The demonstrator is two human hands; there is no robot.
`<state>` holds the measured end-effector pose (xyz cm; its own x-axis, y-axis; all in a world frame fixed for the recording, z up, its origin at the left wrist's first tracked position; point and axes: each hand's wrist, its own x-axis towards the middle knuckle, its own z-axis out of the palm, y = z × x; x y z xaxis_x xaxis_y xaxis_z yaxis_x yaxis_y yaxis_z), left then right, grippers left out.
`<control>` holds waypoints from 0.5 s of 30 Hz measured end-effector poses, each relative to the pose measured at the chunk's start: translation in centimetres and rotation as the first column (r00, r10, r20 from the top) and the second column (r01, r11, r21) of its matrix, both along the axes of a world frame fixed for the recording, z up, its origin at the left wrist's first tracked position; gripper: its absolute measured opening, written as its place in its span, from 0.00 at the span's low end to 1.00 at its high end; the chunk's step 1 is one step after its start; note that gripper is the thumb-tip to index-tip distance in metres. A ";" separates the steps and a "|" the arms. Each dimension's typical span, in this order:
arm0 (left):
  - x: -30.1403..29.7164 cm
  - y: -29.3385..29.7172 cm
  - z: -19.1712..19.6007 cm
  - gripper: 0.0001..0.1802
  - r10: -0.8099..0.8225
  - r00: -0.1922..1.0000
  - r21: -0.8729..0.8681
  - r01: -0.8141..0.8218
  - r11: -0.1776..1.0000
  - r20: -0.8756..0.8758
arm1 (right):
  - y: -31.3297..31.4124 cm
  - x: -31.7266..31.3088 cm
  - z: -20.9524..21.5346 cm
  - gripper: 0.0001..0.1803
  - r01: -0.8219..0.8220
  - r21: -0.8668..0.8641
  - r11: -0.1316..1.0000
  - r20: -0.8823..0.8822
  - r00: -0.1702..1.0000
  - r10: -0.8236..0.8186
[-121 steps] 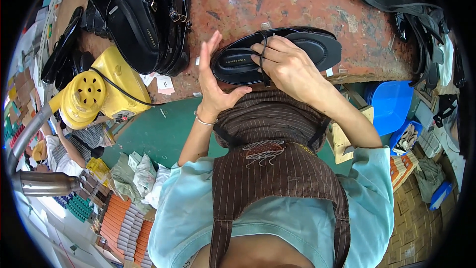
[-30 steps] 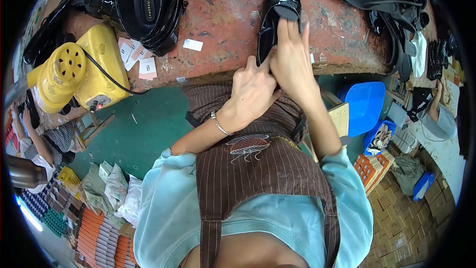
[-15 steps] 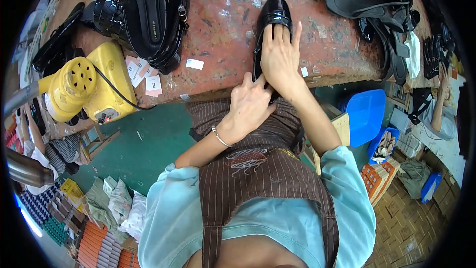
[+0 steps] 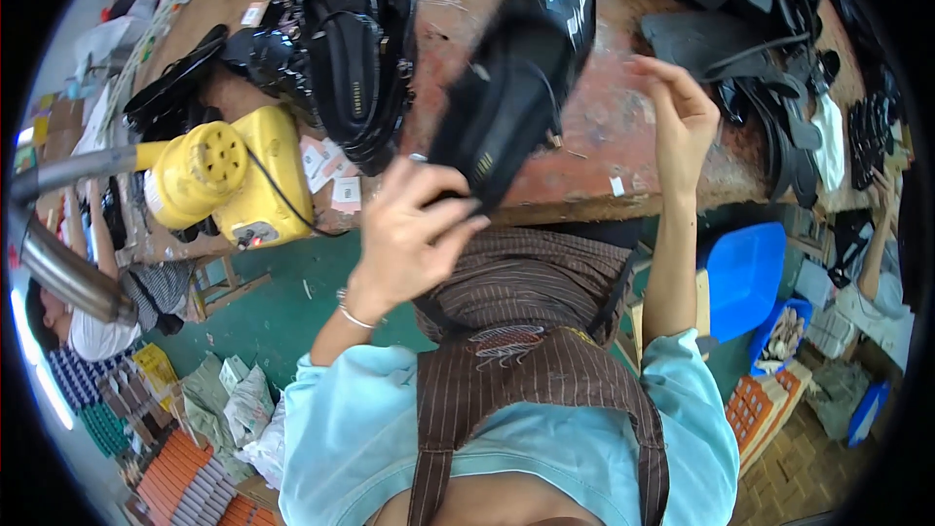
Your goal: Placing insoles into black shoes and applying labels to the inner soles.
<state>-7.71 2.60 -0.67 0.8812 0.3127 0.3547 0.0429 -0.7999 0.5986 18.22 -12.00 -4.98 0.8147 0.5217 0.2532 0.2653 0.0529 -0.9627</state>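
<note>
My left hand grips a black patent shoe by its heel, its thumb and fingers closed around the back end. The shoe is lifted off the bench and tilted, its toe pointing away and to the right. It is smeared by motion; a thin strap and a small buckle show on its right side. My right hand is raised over the bench to the right, apart from the shoe. Its fingers are partly bent, one stretched out to the left, and nothing shows in them.
On the worn red workbench stand glossy black shoes at the left. Small paper labels lie beside a yellow machine. Black soles are heaped at the right. Below stands a blue bin. Other people work at both sides.
The right hand has come out of the shoe and moved right. My left hand has taken the shoe by the heel, raised it and carried it left. The whole view has shifted slightly.
</note>
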 end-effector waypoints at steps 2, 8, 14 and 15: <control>0.4 2.6 2.8 0.10 0.129 0.978 0.230 -0.164 0.959 0.161 | 0.0 1.9 -2.3 0.10 0.148 -0.227 0.963 0.127 0.984 -0.121; 0.0 9.8 1.9 0.10 0.387 0.922 0.440 -0.341 0.831 -0.016 | 1.5 2.3 -7.6 0.11 0.435 -0.532 0.726 0.502 0.853 -0.143; -0.9 8.0 -0.4 0.12 0.468 0.875 0.494 -0.355 0.794 -0.122 | 4.0 3.2 -8.9 0.11 0.541 -0.551 0.636 0.622 0.774 -0.119; -0.7 8.6 -1.5 0.09 0.505 0.861 0.232 -0.503 0.833 0.054 | 4.2 3.4 -9.0 0.11 0.531 -0.578 0.620 0.628 0.775 -0.078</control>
